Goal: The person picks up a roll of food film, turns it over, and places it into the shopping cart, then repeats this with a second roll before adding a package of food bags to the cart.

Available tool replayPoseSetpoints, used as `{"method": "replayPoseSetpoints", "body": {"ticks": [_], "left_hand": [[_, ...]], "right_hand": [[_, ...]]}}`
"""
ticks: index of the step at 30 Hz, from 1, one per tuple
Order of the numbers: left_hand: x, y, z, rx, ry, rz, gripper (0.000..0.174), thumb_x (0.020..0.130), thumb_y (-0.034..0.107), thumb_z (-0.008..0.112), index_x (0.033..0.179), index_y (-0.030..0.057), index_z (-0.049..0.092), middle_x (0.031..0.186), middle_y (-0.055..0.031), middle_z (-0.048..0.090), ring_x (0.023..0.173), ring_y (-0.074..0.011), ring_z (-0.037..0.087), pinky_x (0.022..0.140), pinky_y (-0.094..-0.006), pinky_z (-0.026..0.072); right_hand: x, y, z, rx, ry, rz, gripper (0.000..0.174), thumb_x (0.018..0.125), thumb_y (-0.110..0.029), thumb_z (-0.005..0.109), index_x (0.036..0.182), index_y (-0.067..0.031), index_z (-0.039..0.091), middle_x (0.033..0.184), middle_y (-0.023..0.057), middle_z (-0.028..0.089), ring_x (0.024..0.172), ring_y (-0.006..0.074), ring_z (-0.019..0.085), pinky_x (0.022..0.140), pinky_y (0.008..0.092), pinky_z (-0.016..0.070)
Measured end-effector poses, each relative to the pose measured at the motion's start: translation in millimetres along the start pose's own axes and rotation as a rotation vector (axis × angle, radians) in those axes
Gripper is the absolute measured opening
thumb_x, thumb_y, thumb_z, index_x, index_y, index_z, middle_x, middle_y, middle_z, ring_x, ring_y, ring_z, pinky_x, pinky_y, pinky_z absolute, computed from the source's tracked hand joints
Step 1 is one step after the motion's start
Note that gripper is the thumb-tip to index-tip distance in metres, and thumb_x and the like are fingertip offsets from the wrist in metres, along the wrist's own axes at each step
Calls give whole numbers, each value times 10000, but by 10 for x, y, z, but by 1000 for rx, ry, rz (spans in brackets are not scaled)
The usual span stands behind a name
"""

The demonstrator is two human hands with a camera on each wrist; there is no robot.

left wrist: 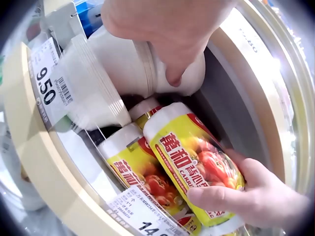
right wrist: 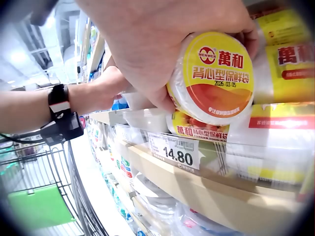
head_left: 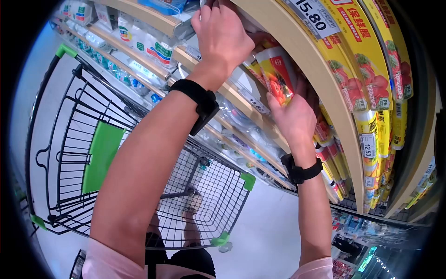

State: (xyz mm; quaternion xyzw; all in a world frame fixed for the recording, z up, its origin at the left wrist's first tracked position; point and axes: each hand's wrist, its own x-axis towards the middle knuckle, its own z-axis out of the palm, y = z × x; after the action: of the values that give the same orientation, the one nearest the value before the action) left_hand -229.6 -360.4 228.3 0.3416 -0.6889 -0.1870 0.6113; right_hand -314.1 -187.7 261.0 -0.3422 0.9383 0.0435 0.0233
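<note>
Centre right, the right hand [head_left: 297, 116] is wrapped round a roll of bags [head_left: 277, 74] at the shelf [head_left: 325, 93] mouth. It looks light, squashy and film-slick, best held round the middle. Upper centre, the left hand [head_left: 222, 35] rests on white tubs [left wrist: 123, 64]; its grip I cannot tell.

The roll [left wrist: 197, 167] wore glossy, smooth plastic film. At its ten o'clock, stacked tubs [left wrist: 93, 83] looked milky, ribbed plastic. The shelf edge [head_left: 325, 93] was matt and wood-look. At its eight o'clock, the cart [head_left: 213, 186] was black wire metal.
</note>
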Motion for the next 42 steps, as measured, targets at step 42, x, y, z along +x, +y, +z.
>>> {"method": "replayPoseSetpoints", "body": {"ticks": [42], "left_hand": [[-2141, 245, -2627, -656, -663, -1172, 182, 861, 49, 696, 1005, 52, 586, 953, -26, 611, 831, -118, 614, 714, -252, 486]], "right_hand": [[-1103, 43, -27, 624, 163, -67, 631, 687, -350, 815, 1179, -22, 592, 1022, 199, 673, 940, 385, 635, 868, 481, 478]]}}
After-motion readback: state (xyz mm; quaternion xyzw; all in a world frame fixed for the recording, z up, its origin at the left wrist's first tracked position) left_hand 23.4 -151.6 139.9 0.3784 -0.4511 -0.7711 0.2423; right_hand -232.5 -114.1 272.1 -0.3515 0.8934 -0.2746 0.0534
